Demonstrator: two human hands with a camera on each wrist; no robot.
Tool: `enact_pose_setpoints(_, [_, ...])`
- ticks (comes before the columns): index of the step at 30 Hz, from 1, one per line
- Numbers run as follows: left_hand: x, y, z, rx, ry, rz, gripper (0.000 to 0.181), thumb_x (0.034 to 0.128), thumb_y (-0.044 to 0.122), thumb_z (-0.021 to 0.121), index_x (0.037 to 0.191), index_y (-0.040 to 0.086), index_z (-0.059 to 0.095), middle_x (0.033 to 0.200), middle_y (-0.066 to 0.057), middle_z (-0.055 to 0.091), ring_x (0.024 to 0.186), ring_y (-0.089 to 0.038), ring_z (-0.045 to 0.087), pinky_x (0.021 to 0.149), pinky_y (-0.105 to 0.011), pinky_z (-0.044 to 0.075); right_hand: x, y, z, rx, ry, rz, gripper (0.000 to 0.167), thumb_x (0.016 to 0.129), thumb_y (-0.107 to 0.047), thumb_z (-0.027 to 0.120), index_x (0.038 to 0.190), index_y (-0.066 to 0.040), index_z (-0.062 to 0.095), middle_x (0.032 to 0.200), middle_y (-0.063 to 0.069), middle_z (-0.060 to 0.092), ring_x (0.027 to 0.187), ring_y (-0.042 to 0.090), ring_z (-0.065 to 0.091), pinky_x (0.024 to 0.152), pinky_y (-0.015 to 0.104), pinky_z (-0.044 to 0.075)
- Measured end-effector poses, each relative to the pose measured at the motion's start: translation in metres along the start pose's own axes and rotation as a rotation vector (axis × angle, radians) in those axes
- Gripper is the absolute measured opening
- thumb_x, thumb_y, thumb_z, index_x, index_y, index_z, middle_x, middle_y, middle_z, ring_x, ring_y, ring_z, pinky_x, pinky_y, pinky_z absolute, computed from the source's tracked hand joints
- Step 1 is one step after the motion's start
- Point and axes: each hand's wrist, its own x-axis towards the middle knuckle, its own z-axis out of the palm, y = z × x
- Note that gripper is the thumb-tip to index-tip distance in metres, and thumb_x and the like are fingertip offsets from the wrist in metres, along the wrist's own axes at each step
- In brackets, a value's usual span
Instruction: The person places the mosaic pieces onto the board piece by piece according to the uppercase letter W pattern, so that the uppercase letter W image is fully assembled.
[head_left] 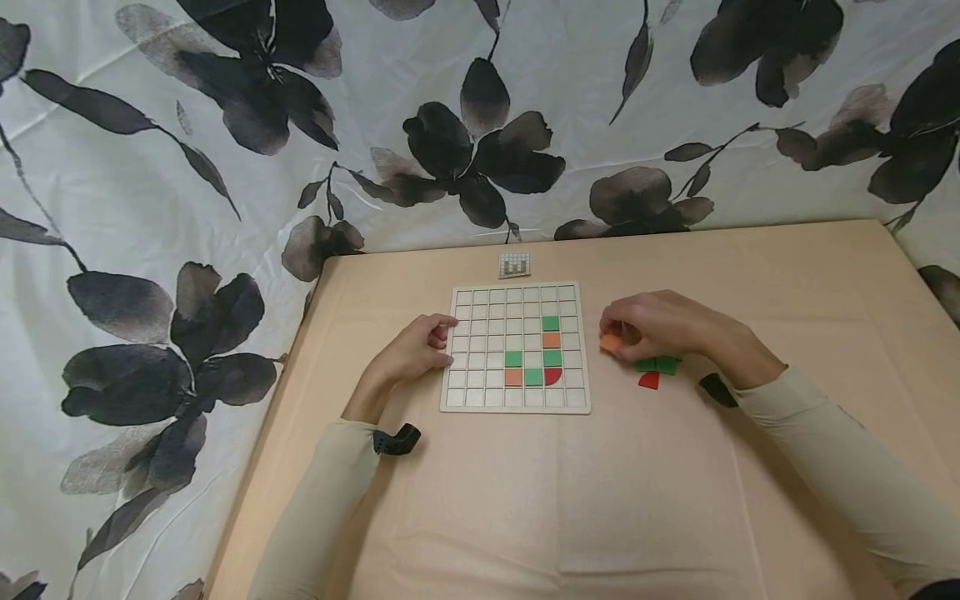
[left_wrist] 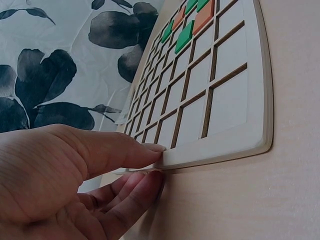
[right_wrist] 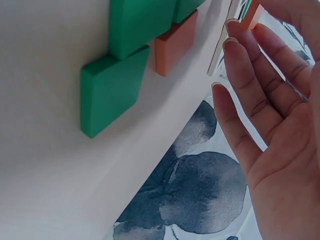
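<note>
A white grid board (head_left: 454,400) lies on the table, with several green, orange and red tiles set in its right part, among them a green tile (head_left: 551,322) and a red rounded tile (head_left: 553,376). My left hand (head_left: 414,348) pinches the board's left edge, thumb on top and fingers below, as the left wrist view shows. Right of the board, my right hand (head_left: 663,323) pinches an orange tile (head_left: 610,342) between thumb and fingertips. Just below that hand lie loose green tiles (head_left: 664,365) and a red tile (head_left: 649,381). In the right wrist view a loose orange tile (right_wrist: 176,44) lies beside green ones.
A small card (head_left: 514,265) with a grid pattern lies behind the board, near the table's far edge. The wooden-coloured table (head_left: 480,500) ends at a white cloth (head_left: 420,75) with dark flowers, behind and to the left.
</note>
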Motion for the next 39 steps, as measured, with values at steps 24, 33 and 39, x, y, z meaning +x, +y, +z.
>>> enact_pose_setpoints(24, [0.000, -0.001, 0.000, 0.007, 0.000, 0.007, 0.062, 0.0849, -0.007, 0.074, 0.142, 0.000, 0.051, 0.110, -0.013, 0.047, 0.101, -0.026, 0.048, 0.084, -0.034, 0.043, 0.018, -0.014, -0.009, -0.037, 0.000, -0.041, 0.030, 0.082, -0.027, 0.079, 0.110, -0.023, 0.070, 0.090, -0.008, 0.061, 0.078, 0.010, 0.054, 0.068, 0.029, 0.045])
enact_pose_setpoints(33, [0.000, -0.003, 0.000, 0.017, -0.002, 0.006, 0.062, 0.0849, -0.007, 0.074, 0.142, 0.001, 0.051, 0.111, -0.013, 0.047, 0.101, -0.026, 0.049, 0.084, -0.033, 0.044, 0.029, -0.025, -0.008, -0.028, -0.005, -0.068, 0.029, 0.082, -0.026, 0.078, 0.110, -0.024, 0.070, 0.093, -0.009, 0.061, 0.079, 0.010, 0.052, 0.069, 0.030, 0.043])
enact_pose_setpoints(39, [-0.002, -0.003, 0.000, 0.014, -0.005, 0.013, 0.061, 0.0850, -0.007, 0.074, 0.142, 0.000, 0.051, 0.110, -0.014, 0.047, 0.101, -0.026, 0.049, 0.084, -0.033, 0.044, 0.037, -0.033, -0.007, -0.010, -0.006, -0.080, 0.032, 0.081, -0.026, 0.080, 0.111, -0.022, 0.072, 0.094, -0.007, 0.063, 0.080, 0.011, 0.054, 0.070, 0.030, 0.045])
